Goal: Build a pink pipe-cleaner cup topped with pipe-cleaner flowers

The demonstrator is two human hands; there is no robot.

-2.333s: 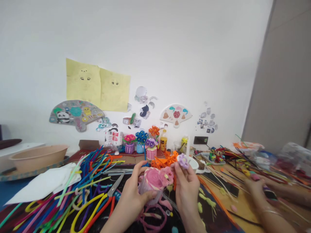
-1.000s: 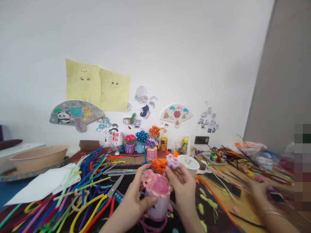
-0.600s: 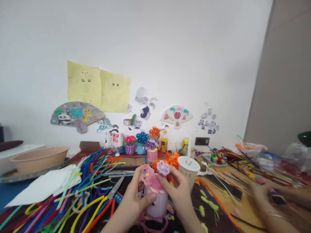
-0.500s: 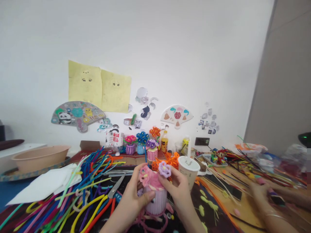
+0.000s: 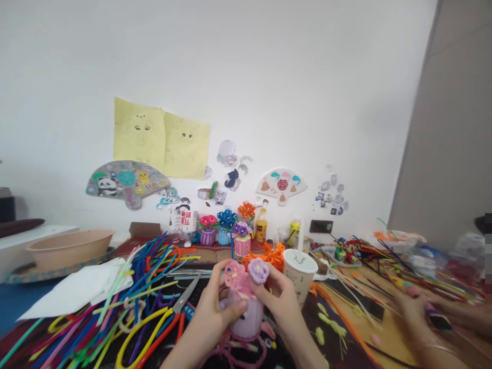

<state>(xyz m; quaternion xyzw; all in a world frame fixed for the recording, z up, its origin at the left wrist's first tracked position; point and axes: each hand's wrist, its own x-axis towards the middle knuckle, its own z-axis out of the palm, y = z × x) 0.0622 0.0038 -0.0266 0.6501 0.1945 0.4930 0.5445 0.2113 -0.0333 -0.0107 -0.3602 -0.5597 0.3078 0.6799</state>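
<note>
A small lilac pot [image 5: 248, 324] made of pipe cleaners, with a pink top edge, is upright between my hands. My left hand [image 5: 217, 307] is closed round its left side, the thumb lying across the front. My right hand [image 5: 280, 300] pinches at the top right of the pot, right beside a purple pipe-cleaner flower [image 5: 259, 270]. A pink pipe-cleaner flower [image 5: 234, 275] stands at the top left, near my left fingertips. Pink pipe cleaner loops [image 5: 255, 353] lie below the pot. My fingers partly hide the rim and the flower stems.
Scissors [image 5: 186, 297] and a pile of coloured pipe cleaners [image 5: 119, 297] lie to the left. A lidded cup [image 5: 298, 279] with a straw stands close by my right hand. Several flower pots [image 5: 207, 236] line the back. Another person's hands [image 5: 418, 318] work at the far right.
The view has shifted slightly, so the background sits a little further right. The pink and purple flowers are slightly closer together. Both hands keep their hold.
</note>
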